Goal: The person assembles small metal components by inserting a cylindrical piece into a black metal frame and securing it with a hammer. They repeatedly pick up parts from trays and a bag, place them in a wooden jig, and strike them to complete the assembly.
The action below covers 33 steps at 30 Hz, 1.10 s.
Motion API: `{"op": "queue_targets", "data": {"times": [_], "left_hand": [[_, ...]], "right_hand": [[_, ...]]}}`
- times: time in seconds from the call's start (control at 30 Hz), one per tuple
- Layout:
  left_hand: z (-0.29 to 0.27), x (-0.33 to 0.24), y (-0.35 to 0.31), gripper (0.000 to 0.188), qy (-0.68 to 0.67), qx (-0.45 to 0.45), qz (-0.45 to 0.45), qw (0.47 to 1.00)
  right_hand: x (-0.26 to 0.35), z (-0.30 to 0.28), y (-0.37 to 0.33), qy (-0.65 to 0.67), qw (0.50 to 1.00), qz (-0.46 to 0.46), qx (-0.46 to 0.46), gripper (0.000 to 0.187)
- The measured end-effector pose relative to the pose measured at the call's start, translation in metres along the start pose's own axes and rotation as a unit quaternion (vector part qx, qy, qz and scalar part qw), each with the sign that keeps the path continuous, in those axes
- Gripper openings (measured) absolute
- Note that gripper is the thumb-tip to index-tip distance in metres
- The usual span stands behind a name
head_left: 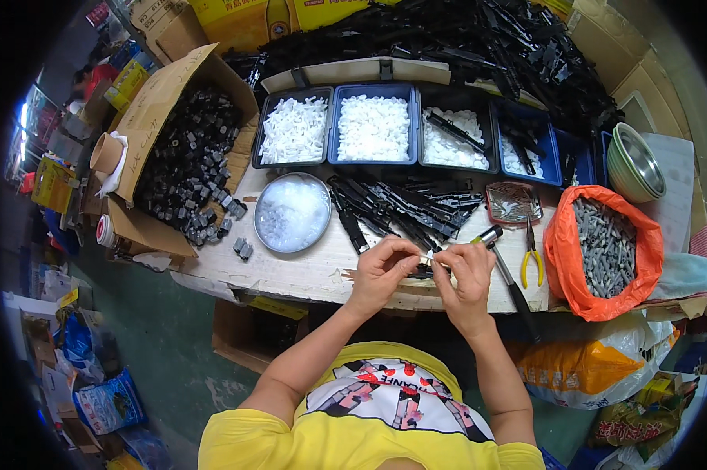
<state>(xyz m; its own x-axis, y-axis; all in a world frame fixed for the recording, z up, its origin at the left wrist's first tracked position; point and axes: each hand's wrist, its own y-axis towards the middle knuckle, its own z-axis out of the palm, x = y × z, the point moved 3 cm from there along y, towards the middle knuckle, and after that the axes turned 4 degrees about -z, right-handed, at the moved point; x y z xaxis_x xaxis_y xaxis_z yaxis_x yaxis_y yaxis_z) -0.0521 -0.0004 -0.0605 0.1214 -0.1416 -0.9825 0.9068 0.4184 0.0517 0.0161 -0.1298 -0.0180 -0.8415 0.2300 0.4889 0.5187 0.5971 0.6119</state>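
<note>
Workbench (295,274) is pale, floor (154,337) below green; at workbench front, left hand (385,274) and right hand (465,283) pinch thin piece (426,259).

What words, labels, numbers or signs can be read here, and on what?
Wording not transcribed; locations only:
Yellow T-shirt: large letters, upside down.
Yellow carton, back: large print, cropped.
Open cardboard box, left: faint marks, unreadable.
Blue plastic bag, lower left: blurred print.
Dark green package, lower right: large characters, partly legible.
Small part between left hand and right hand: too small.
</note>
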Motion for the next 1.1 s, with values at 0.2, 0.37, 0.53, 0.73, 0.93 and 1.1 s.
{"op": "queue_targets", "data": {"times": [0.2, 0.37, 0.53, 0.73, 0.93, 1.1], "left_hand": [[-0.019, -0.006, -0.008, 0.014, 0.378, -0.028, 0.175, 0.909], [-0.012, 0.009, -0.012, 0.012, 0.402, -0.027, 0.145, 0.904], [-0.012, 0.016, -0.012, 0.01, 0.398, -0.011, 0.141, 0.906], [-0.012, 0.019, -0.01, 0.009, 0.384, -0.009, 0.145, 0.912], [-0.012, 0.016, -0.009, 0.011, 0.399, 0.0, 0.129, 0.908], [-0.01, 0.013, -0.008, 0.013, 0.416, -0.004, 0.115, 0.902]], "right_hand": [[-0.018, 0.014, -0.004, -0.098, 0.979, -0.095, 0.153, 0.013], [-0.018, 0.025, 0.002, -0.084, 0.964, -0.129, 0.216, 0.01], [-0.013, 0.03, 0.011, -0.07, 0.946, -0.149, 0.28, 0.007], [-0.014, 0.035, 0.015, -0.054, 0.939, -0.144, 0.306, 0.008], [-0.028, 0.031, 0.012, 0.013, 0.944, -0.073, 0.321, 0.003], [-0.049, -0.005, 0.011, 0.016, 0.984, -0.006, 0.18, 0.004]]}}
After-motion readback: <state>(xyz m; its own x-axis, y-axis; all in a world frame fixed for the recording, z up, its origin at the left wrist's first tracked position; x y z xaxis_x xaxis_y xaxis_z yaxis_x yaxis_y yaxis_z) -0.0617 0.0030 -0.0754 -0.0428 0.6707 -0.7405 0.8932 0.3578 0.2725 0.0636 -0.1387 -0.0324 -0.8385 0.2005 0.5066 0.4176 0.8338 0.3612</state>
